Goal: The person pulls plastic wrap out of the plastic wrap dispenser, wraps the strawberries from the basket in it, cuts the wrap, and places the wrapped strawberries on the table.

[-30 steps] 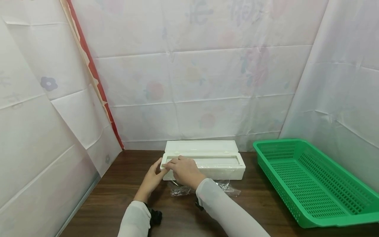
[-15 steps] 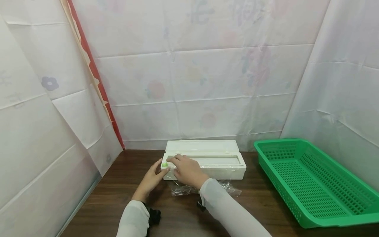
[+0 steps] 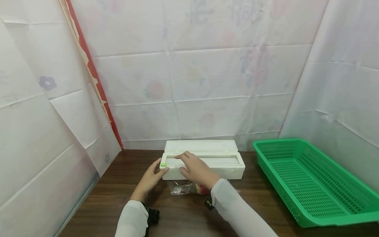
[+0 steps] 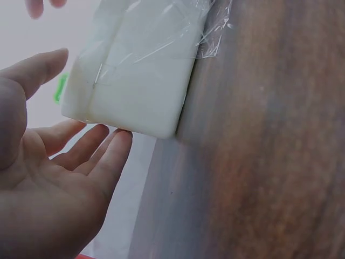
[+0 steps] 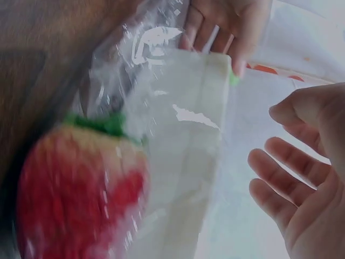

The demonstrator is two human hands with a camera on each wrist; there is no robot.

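Note:
A long white plastic box, which looks like a cling film dispenser with a raised lid, stands on the table. My left hand is at its left end, fingertips touching the end face; the thumb lies near the front corner by a small green slider. Over the box's left half hovers my right hand, fingers loosely bent and holding nothing. Clear film hangs from the front. A red, green-topped thing like a strawberry lies by the film, partly hidden by the right wrist in the head view.
A green perforated plastic basket stands at the right of the dark wooden table. Pale printed sheeting encloses the back and both sides. Each wrist wears a dark strap-on device.
My right hand has drawn back to the right from the box's left end, uncovering the green slider. The red thing has come into sight under the right wrist. My left hand stays nearly still.

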